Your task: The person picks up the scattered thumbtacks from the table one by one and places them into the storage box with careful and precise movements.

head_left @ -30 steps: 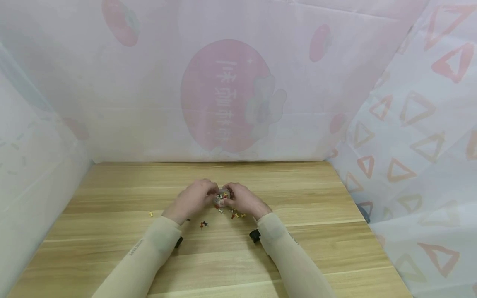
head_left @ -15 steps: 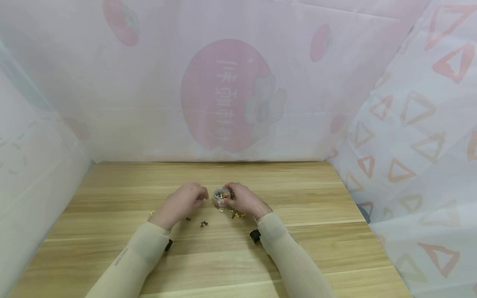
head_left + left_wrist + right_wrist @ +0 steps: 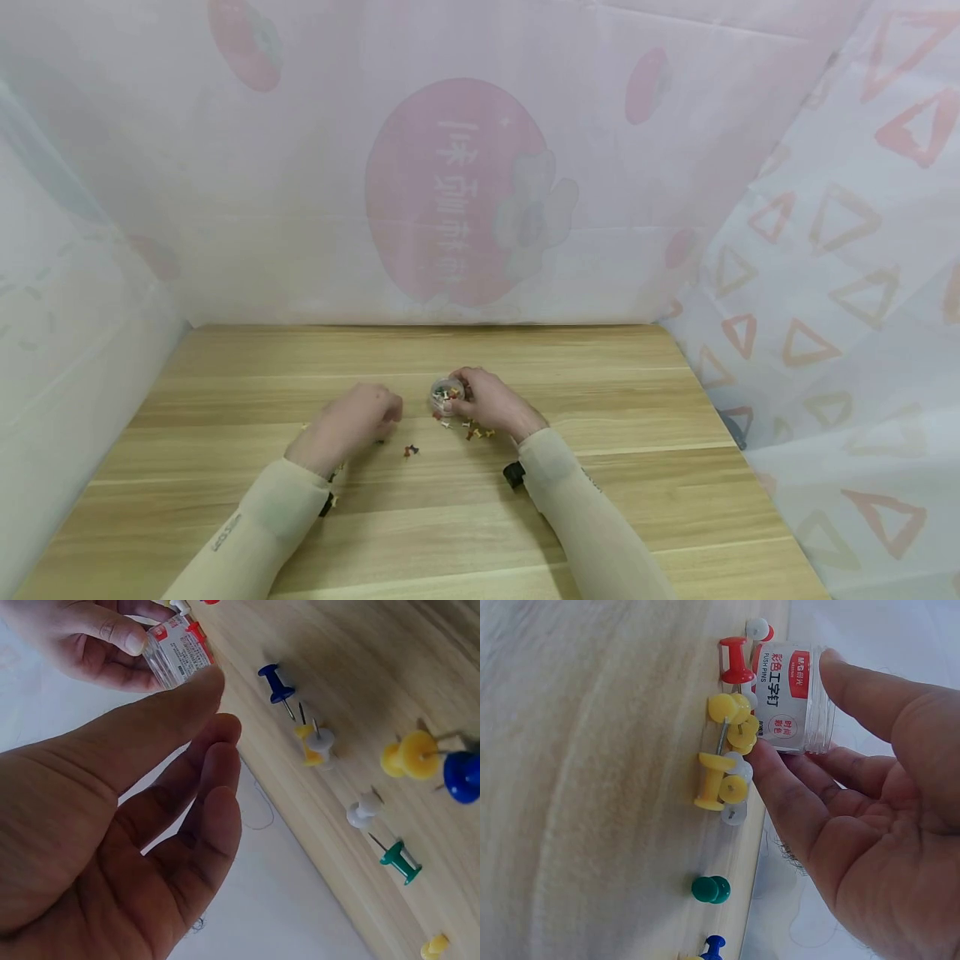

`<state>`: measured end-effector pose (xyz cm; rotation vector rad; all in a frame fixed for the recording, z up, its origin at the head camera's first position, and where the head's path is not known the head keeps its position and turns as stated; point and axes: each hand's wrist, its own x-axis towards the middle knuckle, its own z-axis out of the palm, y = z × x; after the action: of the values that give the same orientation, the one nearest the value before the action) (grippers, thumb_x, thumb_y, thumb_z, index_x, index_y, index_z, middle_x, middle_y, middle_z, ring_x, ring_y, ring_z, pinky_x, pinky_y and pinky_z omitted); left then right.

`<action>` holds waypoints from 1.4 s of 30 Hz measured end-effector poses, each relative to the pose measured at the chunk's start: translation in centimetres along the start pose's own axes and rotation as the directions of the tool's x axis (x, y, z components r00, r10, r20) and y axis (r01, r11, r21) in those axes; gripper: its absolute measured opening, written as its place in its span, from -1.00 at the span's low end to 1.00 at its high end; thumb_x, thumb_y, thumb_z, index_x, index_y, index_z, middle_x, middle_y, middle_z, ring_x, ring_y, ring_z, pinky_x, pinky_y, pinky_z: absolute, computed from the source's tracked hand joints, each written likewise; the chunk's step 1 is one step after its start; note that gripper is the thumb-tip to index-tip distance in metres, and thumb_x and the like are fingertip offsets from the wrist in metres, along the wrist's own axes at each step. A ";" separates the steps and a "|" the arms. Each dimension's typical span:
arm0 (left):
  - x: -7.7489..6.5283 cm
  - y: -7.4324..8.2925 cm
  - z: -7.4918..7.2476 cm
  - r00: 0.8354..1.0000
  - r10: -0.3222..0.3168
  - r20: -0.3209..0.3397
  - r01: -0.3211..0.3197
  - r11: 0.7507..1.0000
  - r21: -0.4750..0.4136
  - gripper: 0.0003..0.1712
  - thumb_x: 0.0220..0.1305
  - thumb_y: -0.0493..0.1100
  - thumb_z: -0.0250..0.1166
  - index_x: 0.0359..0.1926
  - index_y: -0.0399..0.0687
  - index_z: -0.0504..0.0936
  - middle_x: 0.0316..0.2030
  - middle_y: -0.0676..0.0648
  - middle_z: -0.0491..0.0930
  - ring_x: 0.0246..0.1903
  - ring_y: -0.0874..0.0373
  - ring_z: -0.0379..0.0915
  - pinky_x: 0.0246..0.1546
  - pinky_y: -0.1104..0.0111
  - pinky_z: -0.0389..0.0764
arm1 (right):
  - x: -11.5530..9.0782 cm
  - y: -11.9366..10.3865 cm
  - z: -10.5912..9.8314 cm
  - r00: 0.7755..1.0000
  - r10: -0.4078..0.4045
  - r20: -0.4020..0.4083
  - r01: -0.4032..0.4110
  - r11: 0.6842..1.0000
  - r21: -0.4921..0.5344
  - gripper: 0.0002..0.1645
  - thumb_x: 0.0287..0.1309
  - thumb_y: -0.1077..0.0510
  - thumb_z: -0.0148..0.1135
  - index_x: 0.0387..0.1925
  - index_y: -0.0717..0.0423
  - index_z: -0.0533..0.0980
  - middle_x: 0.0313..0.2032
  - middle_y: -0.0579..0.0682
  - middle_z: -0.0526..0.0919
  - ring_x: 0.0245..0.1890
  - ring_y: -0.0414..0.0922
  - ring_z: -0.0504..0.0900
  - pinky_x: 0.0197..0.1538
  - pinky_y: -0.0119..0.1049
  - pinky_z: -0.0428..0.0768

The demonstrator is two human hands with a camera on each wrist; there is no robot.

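Right hand holds the clear jar upright on the table, push pins beside it. Left hand near more pins: fingers bent, narrow gap to thumb, nothing seen between. Best: steady jar, pinch pins by the plastic.

A screened-off work booth — home or lab, the view cannot tell: pale printed sheets (pink disc behind, triangles at right) wall in a wood-grain bench.
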<state>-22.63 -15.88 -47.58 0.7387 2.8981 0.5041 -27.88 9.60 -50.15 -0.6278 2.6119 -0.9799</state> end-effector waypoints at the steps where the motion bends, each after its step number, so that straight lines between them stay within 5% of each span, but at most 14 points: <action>1: -0.2 0.1 0.0 1.000 -0.007 0.006 0.007 1.000 0.003 -0.91 0.25 -0.31 0.43 -0.31 -0.03 0.71 -0.39 0.07 0.62 -0.40 0.22 0.46 -0.32 0.30 0.60 | 0.0 0.0 0.0 1.000 0.001 0.001 -0.001 1.000 -0.003 -0.37 0.32 0.01 0.38 0.30 0.22 0.47 0.02 0.06 0.68 -0.10 -0.19 0.63 0.04 -0.23 0.64; 9: -1.0 0.1 0.5 1.000 -0.013 0.011 0.013 1.000 0.002 -0.68 0.02 -0.57 0.26 -0.49 -0.04 0.61 -0.54 0.08 0.49 -0.51 0.19 0.37 -0.52 0.35 0.48 | 0.1 0.0 0.1 1.000 0.008 0.008 -0.007 0.999 -0.034 -0.38 0.34 0.01 0.37 0.31 0.21 0.46 0.04 0.06 0.67 -0.07 -0.18 0.62 0.07 -0.23 0.63; 25: -1.1 0.2 0.9 1.000 0.007 -0.022 -0.006 1.000 0.018 -0.73 0.11 -0.54 0.28 -0.41 -0.07 0.66 -0.49 0.06 0.55 -0.49 0.20 0.37 -0.48 0.35 0.52 | -0.2 -0.1 0.1 1.000 0.003 0.015 -0.003 1.000 -0.018 -0.38 0.34 0.01 0.36 0.31 0.22 0.46 0.06 0.08 0.66 -0.02 -0.17 0.62 0.08 -0.22 0.63; 31: -0.6 0.3 0.7 0.998 0.032 -0.054 -0.029 0.999 0.043 -0.81 0.22 -0.45 0.35 -0.33 -0.07 0.72 -0.40 0.03 0.67 -0.44 0.22 0.46 -0.36 0.31 0.61 | -0.3 -0.1 0.1 1.000 0.001 0.014 -0.001 1.000 -0.008 -0.39 0.33 0.01 0.37 0.29 0.21 0.47 0.06 0.07 0.66 -0.01 -0.18 0.63 0.10 -0.23 0.63; 38: -0.2 0.7 0.6 0.993 0.024 -0.113 -0.021 1.000 0.022 -0.72 0.30 -0.43 0.30 -0.08 -0.08 0.78 -0.09 -0.06 0.75 -0.05 0.03 0.66 0.01 0.13 0.69 | -0.4 -0.2 0.2 1.000 -0.001 0.013 0.002 1.000 -0.009 -0.42 0.34 0.02 0.37 0.27 0.20 0.48 0.06 0.07 0.65 -0.03 -0.18 0.62 0.09 -0.22 0.62; 42: -0.1 1.2 0.4 0.991 0.009 -0.133 -0.006 1.000 0.019 -0.76 0.31 -0.38 0.34 -0.07 -0.05 0.79 -0.14 -0.04 0.71 -0.09 0.04 0.64 -0.01 0.17 0.69 | -0.4 -0.1 0.2 1.000 -0.005 0.009 0.006 1.000 -0.019 -0.44 0.34 0.02 0.37 0.25 0.19 0.49 0.05 0.06 0.64 -0.04 -0.19 0.61 0.07 -0.22 0.62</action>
<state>-21.91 -14.84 -47.58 0.7466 3.0283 0.5481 -27.44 9.62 -50.15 -0.6429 2.6154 -0.9528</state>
